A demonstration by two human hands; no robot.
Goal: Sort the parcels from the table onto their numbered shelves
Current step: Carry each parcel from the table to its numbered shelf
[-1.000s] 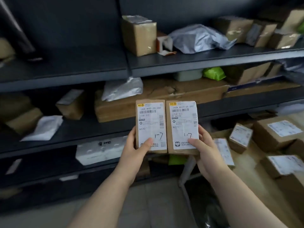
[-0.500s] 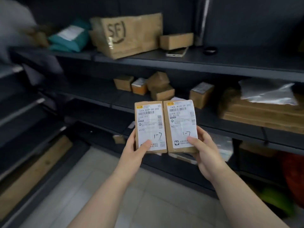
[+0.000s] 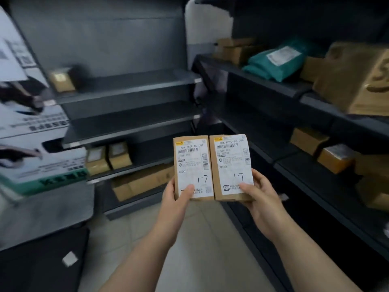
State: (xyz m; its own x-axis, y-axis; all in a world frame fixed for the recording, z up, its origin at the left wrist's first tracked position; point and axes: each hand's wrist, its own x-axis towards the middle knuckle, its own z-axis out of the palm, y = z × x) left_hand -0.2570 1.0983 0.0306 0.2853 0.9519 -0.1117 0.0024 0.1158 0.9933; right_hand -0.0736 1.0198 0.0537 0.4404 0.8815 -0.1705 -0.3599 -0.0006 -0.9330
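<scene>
Turned left since half a second ago: big brown box (image 3: 355, 81) and teal bag (image 3: 277, 62) now out at upper right, second dark rack (image 3: 130, 91) dead ahead. Same grip on both parcels as before.

Left hand (image 3: 176, 200): gripping left parcel (image 3: 191, 165) at its lower left corner, thumb across the label, fingers behind. Right hand (image 3: 262, 199): gripping right parcel (image 3: 231, 163) at lower right, thumb on the label, fingers wrapped round the right edge.

Parcels upright, side by side, long edges touching, held in mid air over the tiled floor (image 3: 200, 239), in front of the gap between the two racks. White labels facing the camera; handwritten "1-7" on each, printed A600 on the left one, A020 on the right one.

Ahead-left on the second rack: one small brown box (image 3: 62, 81) on the upper shelf, two small labelled boxes (image 3: 119, 157) side by side lower down, long flat carton (image 3: 143, 182) on the shelf beneath.

Right rack (image 3: 263, 81): brown boxes (image 3: 334, 159) on the middle shelf, well apart from the parcels.

Far left, blurred: large white printed carton (image 3: 31, 127).
</scene>
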